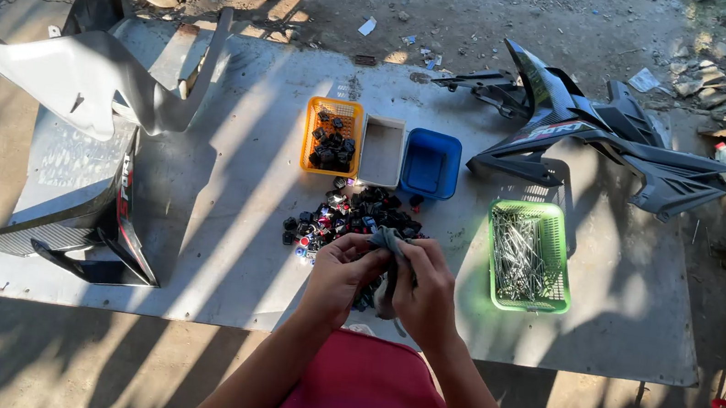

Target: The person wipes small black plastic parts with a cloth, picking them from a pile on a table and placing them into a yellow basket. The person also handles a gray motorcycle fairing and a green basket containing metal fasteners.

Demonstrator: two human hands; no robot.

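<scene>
Both hands meet just above the near edge of the tabletop (220,242), the left hand (343,275) and right hand (426,290) each closing their grip on a small grey rag (388,242), crumpled and dark. Just beyond lies a pile of small black parts (348,216). Behind it stand an orange basket (332,136), a white tray (381,151) and a blue tub (431,163); a green basket of metal pins (527,255) sits to the right.

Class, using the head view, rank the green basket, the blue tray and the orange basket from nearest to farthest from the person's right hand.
From the right hand:
1. Green basket, just to its right.
2. Blue tray, straight beyond it.
3. Orange basket, beyond, to the left.
</scene>
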